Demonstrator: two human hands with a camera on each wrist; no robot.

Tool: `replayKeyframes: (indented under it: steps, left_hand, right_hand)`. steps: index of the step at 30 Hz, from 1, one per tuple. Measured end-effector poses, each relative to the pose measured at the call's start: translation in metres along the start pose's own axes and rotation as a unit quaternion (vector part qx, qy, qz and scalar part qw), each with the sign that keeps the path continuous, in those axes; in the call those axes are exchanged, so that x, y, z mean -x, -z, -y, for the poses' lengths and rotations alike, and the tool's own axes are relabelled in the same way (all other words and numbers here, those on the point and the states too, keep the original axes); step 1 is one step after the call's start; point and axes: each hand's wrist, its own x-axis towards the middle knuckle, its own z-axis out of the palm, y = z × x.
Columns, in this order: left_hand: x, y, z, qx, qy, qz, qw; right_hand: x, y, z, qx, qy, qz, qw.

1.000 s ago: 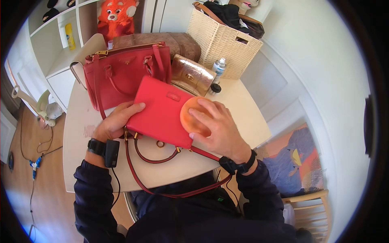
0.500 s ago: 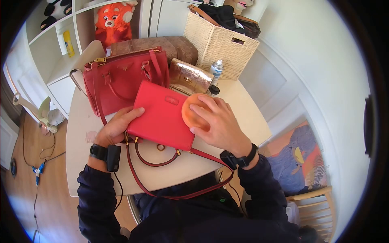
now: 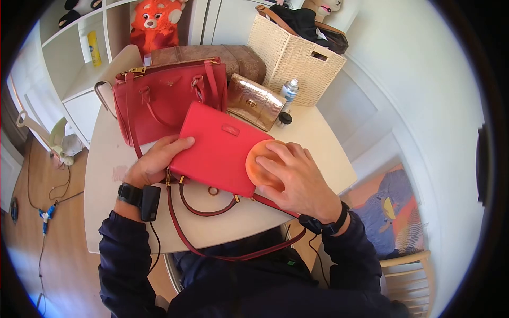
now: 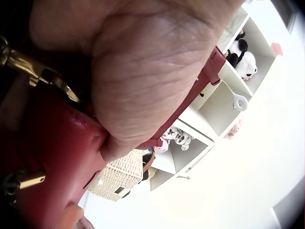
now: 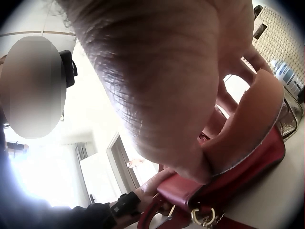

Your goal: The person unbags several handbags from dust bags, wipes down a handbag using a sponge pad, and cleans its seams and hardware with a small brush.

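The red handbag (image 3: 220,148) lies between the hands, the left hand (image 3: 155,160) gripping its side, the right hand (image 3: 299,179) pressing an orange sponge (image 3: 261,165) against it.

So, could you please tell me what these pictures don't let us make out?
Most fingers of the left hand, head view: hidden under the bright red handbag.
Underside of the orange sponge, right wrist view: turned toward the handbag.
Print on the spray can, head view: too small.
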Motion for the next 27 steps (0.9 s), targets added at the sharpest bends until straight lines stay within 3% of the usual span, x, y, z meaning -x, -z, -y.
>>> replayKeyframes:
  steps: [4,13,20,27]
  left_hand:
    - [-0.002,-0.001,0.001,0.003,-0.001,-0.004,1.0]
    - [-0.003,-0.002,0.001,-0.006,-0.008,-0.015,1.0]
    - [-0.001,-0.002,0.001,-0.001,-0.002,-0.017,1.0]
    - [-0.001,-0.002,0.003,-0.008,-0.015,-0.019,1.0]
  right_hand:
    - [-0.012,-0.001,0.005,-0.005,0.004,0.005,1.0]
    - [-0.047,-0.032,0.024,-0.047,0.06,-0.079,0.994]
    - [0.007,0.002,0.009,-0.032,0.025,0.02,0.999]
    - [-0.033,-0.014,0.022,-0.032,0.05,-0.015,0.998]
